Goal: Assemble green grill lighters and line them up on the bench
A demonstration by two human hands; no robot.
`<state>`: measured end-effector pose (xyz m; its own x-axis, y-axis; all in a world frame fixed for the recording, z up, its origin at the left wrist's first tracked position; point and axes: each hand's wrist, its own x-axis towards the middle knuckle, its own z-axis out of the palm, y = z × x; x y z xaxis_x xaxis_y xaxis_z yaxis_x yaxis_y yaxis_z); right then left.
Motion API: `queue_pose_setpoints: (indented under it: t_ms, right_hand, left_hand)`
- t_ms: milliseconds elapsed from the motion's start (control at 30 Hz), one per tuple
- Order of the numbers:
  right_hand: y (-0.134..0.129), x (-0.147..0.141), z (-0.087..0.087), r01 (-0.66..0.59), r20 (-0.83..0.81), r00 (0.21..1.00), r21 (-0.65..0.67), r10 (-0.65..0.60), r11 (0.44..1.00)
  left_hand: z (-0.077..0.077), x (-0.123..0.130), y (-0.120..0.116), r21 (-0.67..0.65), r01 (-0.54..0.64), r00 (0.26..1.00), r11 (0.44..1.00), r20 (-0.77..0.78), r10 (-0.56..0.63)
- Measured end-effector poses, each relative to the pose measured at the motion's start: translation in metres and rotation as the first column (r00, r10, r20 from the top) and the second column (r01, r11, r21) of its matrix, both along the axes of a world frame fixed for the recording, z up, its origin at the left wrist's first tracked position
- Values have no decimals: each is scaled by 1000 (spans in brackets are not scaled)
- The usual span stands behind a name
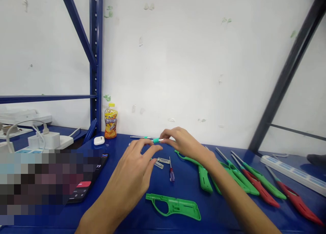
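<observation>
Between my hands is a small teal collar (156,140) with a white end, held in front of the wall. My left hand (134,164) has its fingertips at the collar's left side, its thumb lower and apart. My right hand (179,139) pinches the white end. A thin metal tube (137,137) with a teal band runs behind my left fingers; whether it joins the collar is hidden. Below lie clear plastic fuel tanks (163,160), a small screwdriver (171,173) with a purple handle, and an open green lighter shell half (178,207).
Several green and red long-nosed lighters (259,188) lie on the right, beside a white power strip (292,173). Another green shell (205,179) is partly under my right forearm. On the left are a drink bottle (111,122), white earbud case (99,140) and phone (89,179).
</observation>
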<state>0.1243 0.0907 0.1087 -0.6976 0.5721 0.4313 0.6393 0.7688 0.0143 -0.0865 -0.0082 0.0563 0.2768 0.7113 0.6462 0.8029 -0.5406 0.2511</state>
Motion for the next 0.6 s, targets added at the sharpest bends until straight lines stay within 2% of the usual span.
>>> queue_pose_setpoints:
  t_ms: [33, 100, 167, 267, 433, 600]
  right_hand:
    - [-17, 3, -4, -14, -15, 1000, 12, 14, 1000]
    - [-47, 10, -15, -91, -93, 991, 63, 96, 994]
    - [-71, 16, -29, -168, -191, 963, 129, 191, 977]
    - [-95, 25, -44, -153, -324, 915, 267, 238, 951]
    - [-109, 41, -54, -105, -353, 912, 289, 208, 951]
    - [-111, 43, -55, -95, -354, 915, 279, 194, 956]
  left_hand:
    - [-2, 2, 1, 79, -17, 1000, 997, -13, 18]
    - [-5, 6, 2, 123, -19, 998, 992, -56, 26]
    - [-6, 9, 1, 69, 57, 996, 996, -78, -51]
    - [-5, 15, -5, -16, 201, 978, 980, -54, -201]
    - [-4, 22, -20, -200, 240, 952, 950, -143, -271]
    - [-1, 17, -25, -332, 301, 941, 894, -46, -334]
